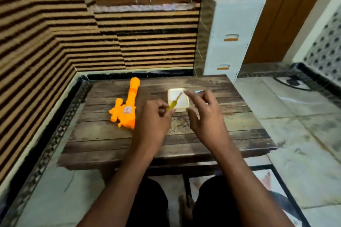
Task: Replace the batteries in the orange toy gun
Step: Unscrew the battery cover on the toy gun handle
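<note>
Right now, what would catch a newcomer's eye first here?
The orange toy gun lying on the left of the wooden table. Beside it, the left hand holds a yellow screwdriver over a white tub, with the right hand hovering close by.

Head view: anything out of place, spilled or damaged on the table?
Nothing stands out. The orange toy gun lies flat and whole on the table; the left hand holds the screwdriver over the white container, nothing spilled.

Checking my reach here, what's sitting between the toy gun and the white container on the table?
In the head view, only the left hand, holding a yellow screwdriver, sits between the toy gun and white container.
</note>
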Motion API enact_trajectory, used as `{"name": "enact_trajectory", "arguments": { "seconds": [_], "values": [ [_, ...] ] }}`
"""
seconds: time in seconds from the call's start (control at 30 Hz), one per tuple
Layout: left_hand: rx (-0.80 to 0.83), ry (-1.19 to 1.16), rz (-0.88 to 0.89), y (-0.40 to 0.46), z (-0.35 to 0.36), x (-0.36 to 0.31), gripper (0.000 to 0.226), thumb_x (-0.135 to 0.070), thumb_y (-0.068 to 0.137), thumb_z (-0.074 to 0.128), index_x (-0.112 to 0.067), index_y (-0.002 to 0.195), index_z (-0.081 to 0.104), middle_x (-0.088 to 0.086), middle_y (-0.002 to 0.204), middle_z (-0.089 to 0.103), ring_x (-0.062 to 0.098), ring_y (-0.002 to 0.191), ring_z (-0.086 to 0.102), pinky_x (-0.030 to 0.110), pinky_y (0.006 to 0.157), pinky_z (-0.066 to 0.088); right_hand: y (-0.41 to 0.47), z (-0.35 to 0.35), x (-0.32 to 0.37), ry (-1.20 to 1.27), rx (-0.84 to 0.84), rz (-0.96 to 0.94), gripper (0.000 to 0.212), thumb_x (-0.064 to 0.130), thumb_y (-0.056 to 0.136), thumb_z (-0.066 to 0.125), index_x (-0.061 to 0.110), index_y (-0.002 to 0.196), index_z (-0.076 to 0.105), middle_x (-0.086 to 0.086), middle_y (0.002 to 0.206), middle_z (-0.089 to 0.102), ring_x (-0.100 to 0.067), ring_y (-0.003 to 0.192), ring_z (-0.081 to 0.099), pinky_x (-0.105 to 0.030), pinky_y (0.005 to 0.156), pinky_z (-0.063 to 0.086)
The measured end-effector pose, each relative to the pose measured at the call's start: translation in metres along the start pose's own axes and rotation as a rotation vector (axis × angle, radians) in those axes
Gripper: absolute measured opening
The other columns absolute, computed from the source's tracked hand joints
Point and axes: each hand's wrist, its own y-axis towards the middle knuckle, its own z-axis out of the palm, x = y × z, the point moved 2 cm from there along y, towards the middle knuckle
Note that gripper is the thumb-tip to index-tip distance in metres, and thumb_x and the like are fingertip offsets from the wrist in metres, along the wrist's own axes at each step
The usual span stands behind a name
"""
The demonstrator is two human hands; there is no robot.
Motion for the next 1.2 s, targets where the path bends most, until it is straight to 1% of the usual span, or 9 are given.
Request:
{"name": "enact_trajectory", "arguments": {
  "seconds": [0.1,0.27,0.4,0.53,0.67,0.8,1.03,1.13,1.2],
  "values": [
    [-0.063,0.033,0.032,-0.023,-0.018,-0.015,0.006,-0.02,0.085,0.083,-0.017,0.083,0.078,-0.016,0.065,0.064,-0.004,0.063,0.062,0.025,0.061,0.051,-0.006,-0.012,0.026,-0.029,0.026,-0.092,0.046,-0.003,0.086,0.075,0.016,0.129,0.07,-0.009,0.118,0.053,-0.016,0.096,0.051,-0.041,0.07,0.058],
    [-0.064,0.037,0.093,-0.045,-0.037,-0.027,0.009,-0.02,0.082,0.086,-0.02,0.085,0.077,-0.007,0.079,0.075,0.013,0.079,0.07,0.038,0.077,0.059,-0.011,-0.02,0.045,-0.036,0.089,-0.202,0.018,0.001,0.089,0.074,0.01,0.106,0.074,-0.007,0.106,0.059,-0.029,0.089,0.062,-0.047,0.065,0.057],
    [-0.032,-0.109,0.092,-0.038,-0.042,-0.015,0.013,-0.022,0.083,0.085,-0.018,0.093,0.078,-0.012,0.079,0.073,0.001,0.076,0.07,0.02,0.071,0.057,-0.008,-0.009,0.041,-0.082,0.066,-0.179,0.021,-0.008,0.085,0.071,0.006,0.101,0.073,-0.01,0.094,0.06,-0.034,0.086,0.059,-0.041,0.066,0.052],
    [-0.068,-0.329,-0.043,-0.018,-0.047,0.026,0.011,-0.019,0.09,0.079,-0.014,0.099,0.076,0.0,0.09,0.078,0.014,0.083,0.076,0.033,0.076,0.063,-0.008,0.013,0.029,-0.025,0.024,-0.058,0.027,-0.016,0.082,0.068,0.0,0.103,0.073,-0.013,0.096,0.062,-0.032,0.085,0.063,-0.041,0.071,0.055],
    [-0.134,-0.114,-0.244,0.001,-0.034,0.078,0.025,-0.012,0.089,0.079,-0.014,0.113,0.07,0.002,0.105,0.071,0.019,0.097,0.071,0.03,0.075,0.057,-0.008,0.047,0.015,0.131,0.042,-0.003,0.015,-0.007,0.089,0.071,0.007,0.095,0.071,-0.007,0.088,0.064,-0.025,0.074,0.064,-0.047,0.064,0.056],
    [-0.119,0.103,-0.529,0.022,-0.014,0.13,0.051,-0.028,0.086,0.08,-0.015,0.131,0.059,0.017,0.135,0.053,0.037,0.124,0.054,0.037,0.084,0.046,-0.005,0.086,0.007,0.306,0.111,0.189,0.01,0.005,0.094,0.072,0.014,0.09,0.068,0.0,0.085,0.073,-0.018,0.078,0.071,-0.041,0.068,0.057],
    [-0.331,-0.046,-0.677,0.052,0.012,0.163,0.072,-0.024,0.086,0.081,-0.012,0.145,0.041,0.019,0.138,0.048,0.036,0.126,0.05,0.03,0.078,0.033,0.009,0.157,-0.004,1.031,0.072,0.785,0.009,0.005,0.101,0.064,0.008,0.093,0.069,-0.009,0.083,0.076,-0.014,0.071,0.072,-0.028,0.065,0.056],
    [-0.395,-0.075,-0.705,0.051,0.024,0.168,0.076,-0.021,0.082,0.084,-0.013,0.141,0.038,0.02,0.14,0.043,0.036,0.121,0.051,0.03,0.077,0.036,0.005,0.182,-0.009,1.169,0.048,0.869,0.004,0.005,0.102,0.062,0.005,0.1,0.065,-0.011,0.085,0.072,-0.015,0.068,0.069,-0.027,0.063,0.053],
    [-0.416,-0.076,-0.701,0.054,0.024,0.174,0.071,-0.023,0.081,0.084,-0.013,0.136,0.041,0.016,0.134,0.054,0.033,0.122,0.054,0.031,0.079,0.038,0.004,0.191,-0.013,1.203,0.008,0.905,0.007,0.004,0.102,0.061,0.006,0.096,0.064,-0.008,0.08,0.069,-0.013,0.064,0.066,-0.025,0.062,0.054]
  ]
}}
